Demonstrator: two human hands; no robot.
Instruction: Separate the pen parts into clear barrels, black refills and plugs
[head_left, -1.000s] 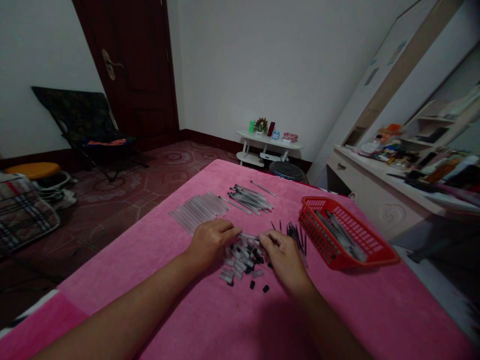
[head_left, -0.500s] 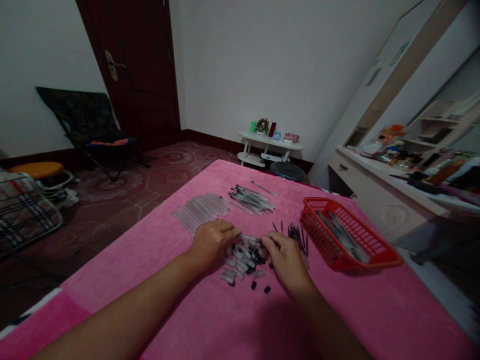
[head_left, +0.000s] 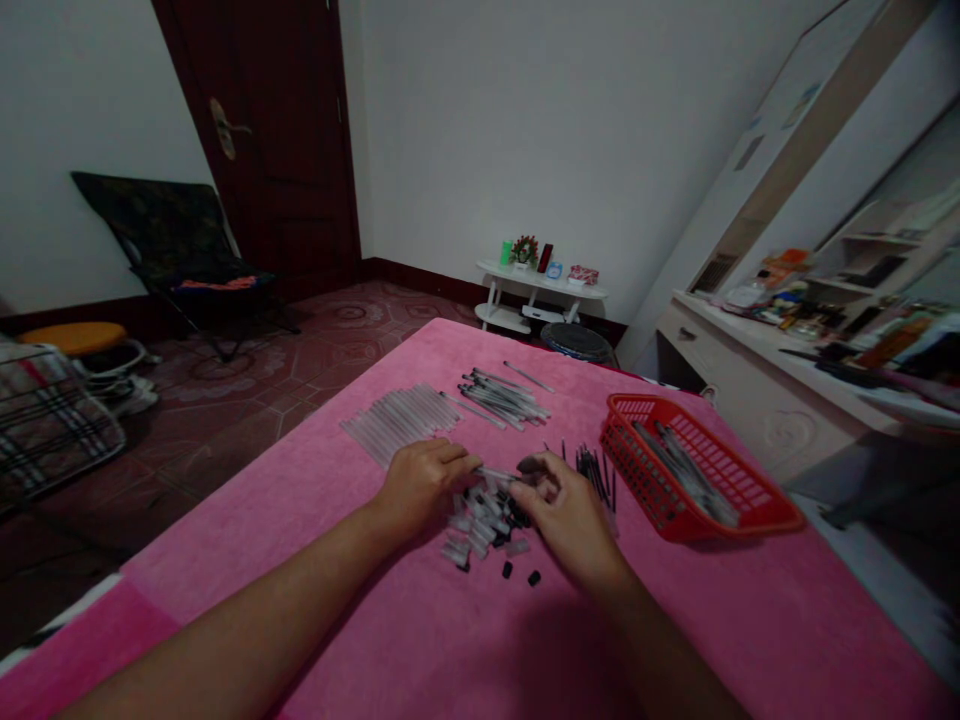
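Note:
A clear pen barrel point(head_left: 495, 474) lies level between my two hands, above the pile of parts. My left hand point(head_left: 426, 487) pinches its left end with closed fingers. At the barrel's right end, my right hand point(head_left: 564, 508) has thumb and forefinger on either side, the forefinger bent. A small dark part at that end is mostly hidden by the fingers. Clear pen caps point(head_left: 478, 522) and small black plugs point(head_left: 508, 570) are heaped below the hands. Dark ink refills point(head_left: 594, 470) lie just beyond my right hand.
Empty clear barrels point(head_left: 397, 420) form a row at the back left. Pens with dark tips point(head_left: 499, 395) lie bunched behind the hands. A red plastic basket point(head_left: 750, 530) holding more pens stands at right on the pink cloth point(head_left: 375, 640). A dresser point(head_left: 765, 400) stands beyond it.
My right hand has turned at the barrel's right end, its thumb shifting left and its forefinger lifting and bending. My left hand and the barrel stay almost in place.

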